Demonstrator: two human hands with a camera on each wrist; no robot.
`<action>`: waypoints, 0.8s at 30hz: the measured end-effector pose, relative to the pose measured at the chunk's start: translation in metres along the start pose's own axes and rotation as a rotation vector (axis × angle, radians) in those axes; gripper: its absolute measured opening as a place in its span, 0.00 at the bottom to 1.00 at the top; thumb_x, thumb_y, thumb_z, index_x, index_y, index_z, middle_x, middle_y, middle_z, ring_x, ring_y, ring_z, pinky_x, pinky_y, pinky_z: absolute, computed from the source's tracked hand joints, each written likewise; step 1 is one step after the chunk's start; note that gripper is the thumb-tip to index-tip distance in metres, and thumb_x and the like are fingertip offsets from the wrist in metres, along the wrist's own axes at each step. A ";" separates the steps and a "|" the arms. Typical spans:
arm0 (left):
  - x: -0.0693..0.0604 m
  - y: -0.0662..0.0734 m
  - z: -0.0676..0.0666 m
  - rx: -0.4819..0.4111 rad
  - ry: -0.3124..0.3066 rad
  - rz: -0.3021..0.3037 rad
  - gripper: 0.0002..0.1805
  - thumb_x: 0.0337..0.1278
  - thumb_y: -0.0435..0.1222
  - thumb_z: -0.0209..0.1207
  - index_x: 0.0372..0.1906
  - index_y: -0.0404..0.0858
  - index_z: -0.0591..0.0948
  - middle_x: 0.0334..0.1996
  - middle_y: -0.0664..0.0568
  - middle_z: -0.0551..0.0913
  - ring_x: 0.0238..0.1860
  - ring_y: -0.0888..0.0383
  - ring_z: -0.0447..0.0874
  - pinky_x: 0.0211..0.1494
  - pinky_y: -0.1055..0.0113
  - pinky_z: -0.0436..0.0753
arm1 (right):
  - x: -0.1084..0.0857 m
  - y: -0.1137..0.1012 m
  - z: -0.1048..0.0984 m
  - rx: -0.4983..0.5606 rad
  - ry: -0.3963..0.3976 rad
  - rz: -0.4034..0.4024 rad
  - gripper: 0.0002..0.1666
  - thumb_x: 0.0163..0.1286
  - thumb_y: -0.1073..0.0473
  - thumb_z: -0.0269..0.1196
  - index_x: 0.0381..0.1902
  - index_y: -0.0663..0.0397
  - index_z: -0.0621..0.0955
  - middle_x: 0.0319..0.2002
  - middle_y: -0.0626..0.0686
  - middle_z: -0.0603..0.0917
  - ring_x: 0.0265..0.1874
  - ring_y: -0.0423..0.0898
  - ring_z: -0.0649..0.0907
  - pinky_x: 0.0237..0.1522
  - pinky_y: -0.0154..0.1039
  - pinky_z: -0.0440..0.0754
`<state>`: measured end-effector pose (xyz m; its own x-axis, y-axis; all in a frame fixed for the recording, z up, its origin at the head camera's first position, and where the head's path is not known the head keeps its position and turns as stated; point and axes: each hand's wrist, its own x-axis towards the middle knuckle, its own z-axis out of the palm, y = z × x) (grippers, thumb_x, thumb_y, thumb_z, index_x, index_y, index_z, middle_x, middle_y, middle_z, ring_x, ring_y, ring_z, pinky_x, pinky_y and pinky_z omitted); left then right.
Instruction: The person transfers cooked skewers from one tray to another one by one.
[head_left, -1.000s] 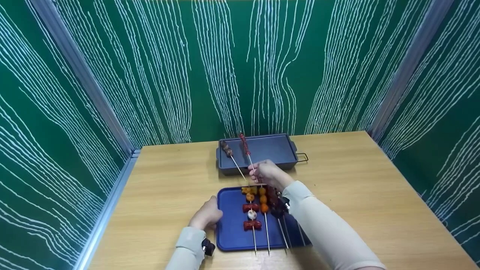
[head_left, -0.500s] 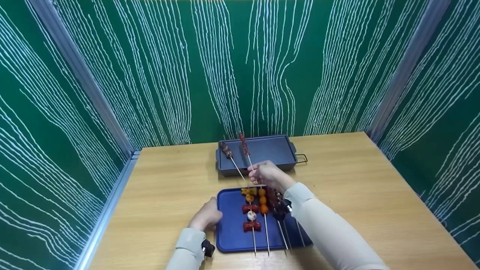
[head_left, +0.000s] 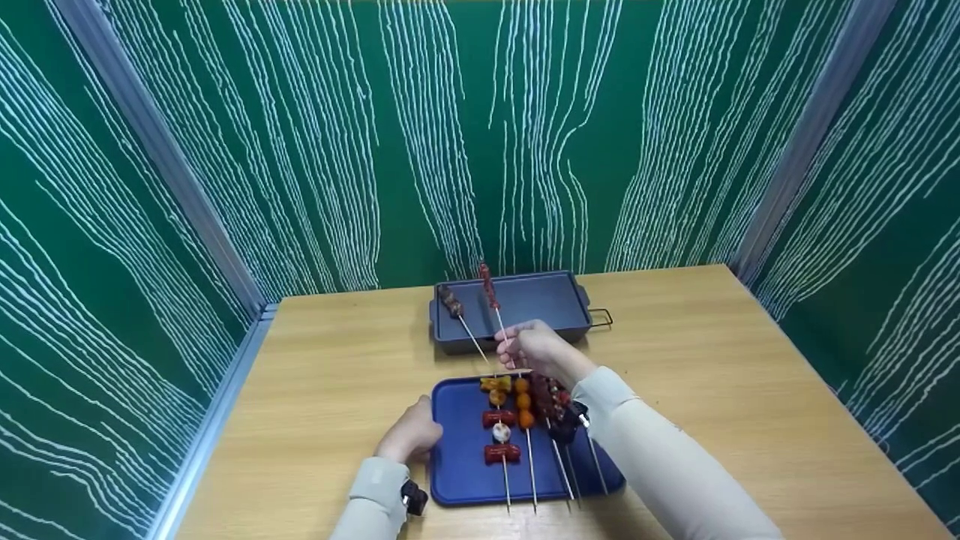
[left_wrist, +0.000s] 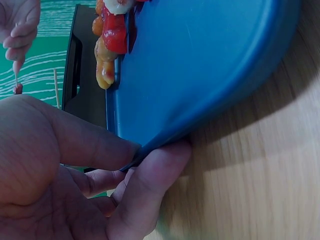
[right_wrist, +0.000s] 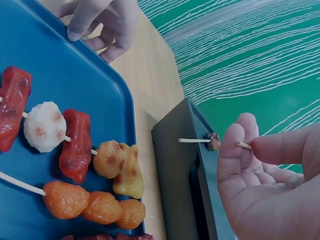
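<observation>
My right hand (head_left: 536, 347) pinches the stick of a red meat skewer (head_left: 488, 285) between thumb and fingers; its meat end is over the dark grill pan (head_left: 536, 300). In the right wrist view only the stick's tip pokes out of the pinch. A brown meat skewer (head_left: 451, 301) lies on the pan's left part, stick over the front edge. My left hand (head_left: 411, 431) grips the left rim of the blue tray (head_left: 457, 480), thumb on top and fingers beneath. On the tray lie a mixed sausage skewer (right_wrist: 75, 145), an orange ball skewer (right_wrist: 100, 204) and dark meat skewers (head_left: 553, 405), partly behind my right wrist.
The pan stands at the back of the wooden table (head_left: 337, 352), a wire handle (head_left: 601, 318) on its right side. Green panels (head_left: 420, 150) with white wavy lines enclose the back and sides. Several sticks overhang the tray's front edge.
The red meat skewer's tip has risen very slightly. Both hands otherwise keep their places and holds; the whole view shifts a little.
</observation>
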<state>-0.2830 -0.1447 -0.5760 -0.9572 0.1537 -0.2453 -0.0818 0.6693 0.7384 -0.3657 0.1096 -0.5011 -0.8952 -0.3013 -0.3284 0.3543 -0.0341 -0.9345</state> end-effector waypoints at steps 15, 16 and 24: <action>0.002 -0.003 0.001 0.010 0.006 0.021 0.42 0.61 0.23 0.50 0.80 0.15 0.53 0.73 0.18 0.69 0.61 0.33 0.83 0.37 0.53 0.92 | -0.015 -0.001 0.000 -0.014 -0.001 -0.019 0.17 0.72 0.80 0.51 0.54 0.68 0.78 0.32 0.55 0.84 0.26 0.44 0.83 0.32 0.34 0.88; 0.003 -0.003 0.001 0.003 0.002 0.015 0.42 0.62 0.23 0.50 0.80 0.15 0.53 0.73 0.19 0.69 0.60 0.33 0.83 0.30 0.56 0.91 | -0.016 -0.001 0.001 -0.015 -0.001 -0.021 0.17 0.72 0.80 0.51 0.55 0.68 0.78 0.32 0.55 0.84 0.26 0.44 0.84 0.32 0.34 0.88; 0.003 -0.004 0.001 -0.015 -0.007 -0.006 0.42 0.63 0.24 0.48 0.82 0.16 0.50 0.72 0.17 0.69 0.32 0.41 0.89 0.17 0.61 0.84 | -0.024 0.000 0.003 -0.015 -0.015 -0.041 0.17 0.71 0.79 0.51 0.54 0.69 0.77 0.29 0.52 0.84 0.27 0.45 0.85 0.33 0.35 0.89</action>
<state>-0.2853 -0.1459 -0.5803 -0.9547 0.1550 -0.2541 -0.0916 0.6591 0.7464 -0.3440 0.1141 -0.4926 -0.9047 -0.3138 -0.2883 0.3135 -0.0321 -0.9490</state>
